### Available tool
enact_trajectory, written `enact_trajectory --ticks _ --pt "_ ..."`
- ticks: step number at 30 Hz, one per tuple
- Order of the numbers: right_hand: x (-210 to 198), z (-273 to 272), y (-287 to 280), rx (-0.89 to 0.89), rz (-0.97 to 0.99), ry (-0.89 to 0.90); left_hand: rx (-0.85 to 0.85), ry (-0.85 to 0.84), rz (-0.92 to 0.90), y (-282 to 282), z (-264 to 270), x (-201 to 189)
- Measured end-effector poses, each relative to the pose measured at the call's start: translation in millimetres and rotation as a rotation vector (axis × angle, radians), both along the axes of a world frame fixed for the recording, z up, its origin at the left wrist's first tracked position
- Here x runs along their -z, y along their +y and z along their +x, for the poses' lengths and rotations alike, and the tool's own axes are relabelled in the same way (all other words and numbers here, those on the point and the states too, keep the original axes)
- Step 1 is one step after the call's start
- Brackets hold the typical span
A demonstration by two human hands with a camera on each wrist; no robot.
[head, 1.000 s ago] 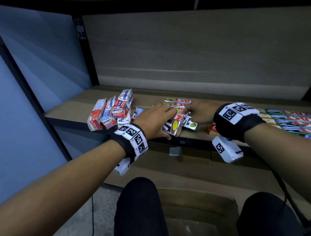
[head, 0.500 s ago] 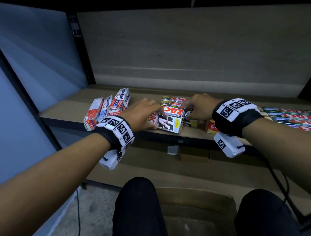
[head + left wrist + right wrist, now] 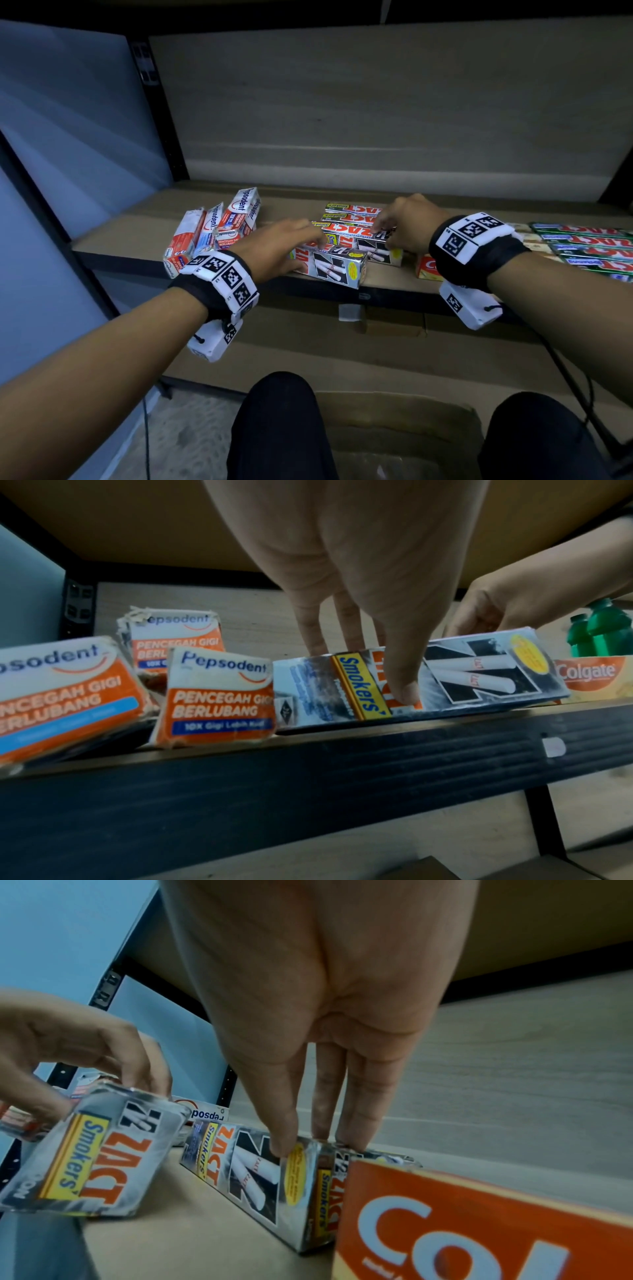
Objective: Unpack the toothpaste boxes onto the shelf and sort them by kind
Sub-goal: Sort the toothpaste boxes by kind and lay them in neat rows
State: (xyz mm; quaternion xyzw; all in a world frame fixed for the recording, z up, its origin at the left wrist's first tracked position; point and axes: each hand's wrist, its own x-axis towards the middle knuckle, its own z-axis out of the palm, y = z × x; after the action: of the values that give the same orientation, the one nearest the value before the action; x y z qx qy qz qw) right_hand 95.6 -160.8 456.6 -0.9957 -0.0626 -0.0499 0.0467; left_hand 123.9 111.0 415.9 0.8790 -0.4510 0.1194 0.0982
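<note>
The left hand (image 3: 274,245) holds a silver smokers' toothpaste box (image 3: 334,269) at the front edge of the shelf (image 3: 137,236), thumb pressed on its near face and fingers reaching over the top to its far side. The box lies on its long side, its right end slightly toward the person, at about 6 o'clock from the rest of the silver boxes.

The right hand (image 3: 407,222) grips a second silver box (image 3: 260,1175) just behind and to the right of the first one: the thumb (image 3: 284,1137) sits on the front face near the yellow sticker and the fingers come down on the top edge behind it. This box stands on its long edge on the shelf board, pressed against another one of the same kind behind it.

At 12 o'clock from both hands, more silver boxes (image 3: 346,214) lie flat in a short row toward the back of the shelf. At 9 o'clock from the left hand a cluster of red-and-white boxes (image 3: 219,229) leans together untidily, some with torn ends. At 3 o'clock from the right hand an orange box (image 3: 479,1229) stands at the shelf front, touching or almost touching the silver pair, and past it a row of long green boxes (image 3: 582,246) lies side by side. Two green bottles (image 3: 596,631) show far right in the left wrist view.
</note>
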Motion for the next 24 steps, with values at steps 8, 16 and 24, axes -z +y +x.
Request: enact_trajectory --ticks 8,16,24 --pt "2 9 -9 0.077 -0.008 0.013 -0.093 0.063 -0.109 -1 1 0" --pt "-9 1 -22 0.023 0.055 0.043 -0.17 0.091 -0.13 -28 5 4" --pt "-15 -26 -32 -0.057 0.171 0.178 -0.236 0.134 -0.113 -48 10 1"
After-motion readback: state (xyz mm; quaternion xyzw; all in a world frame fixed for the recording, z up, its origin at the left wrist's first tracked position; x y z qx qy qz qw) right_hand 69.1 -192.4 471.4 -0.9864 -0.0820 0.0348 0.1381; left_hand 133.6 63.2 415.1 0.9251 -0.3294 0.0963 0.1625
